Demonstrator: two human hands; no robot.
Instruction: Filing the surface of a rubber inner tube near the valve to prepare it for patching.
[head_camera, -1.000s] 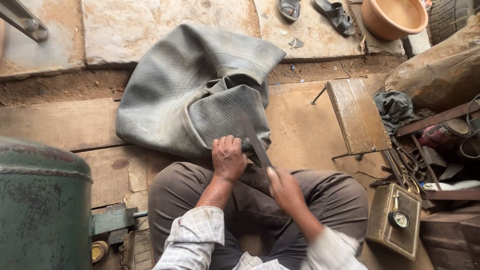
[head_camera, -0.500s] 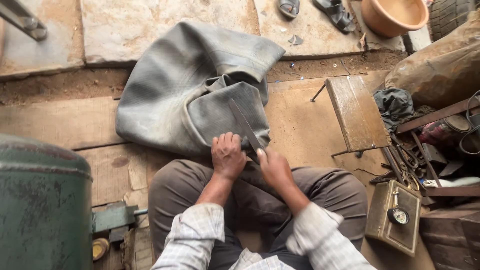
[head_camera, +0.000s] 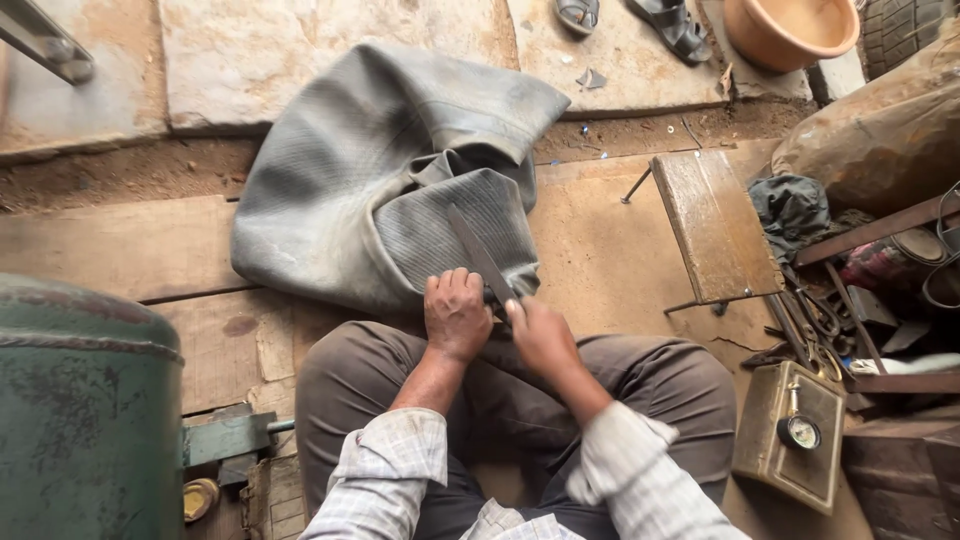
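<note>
A large grey rubber inner tube (head_camera: 380, 170) lies folded on the wooden floor in front of my knees. My left hand (head_camera: 455, 315) presses down on its near folded edge. My right hand (head_camera: 540, 335) grips the handle end of a long flat metal file (head_camera: 478, 252), whose blade lies slanted across the ribbed top fold of the tube, pointing away and left. Both hands are close together just above my lap.
A green metal tank (head_camera: 85, 410) stands at the left. A small wooden stool (head_camera: 715, 225) sits at the right, with scattered hand tools (head_camera: 810, 330) and a box with a pressure gauge (head_camera: 795, 435) beside it. An orange basin (head_camera: 790, 30) and sandals (head_camera: 640, 15) lie at the back.
My right hand has pushed the file forward along the tube's fold, ending closer to my left hand. The left hand has stayed pressed on the tube.
</note>
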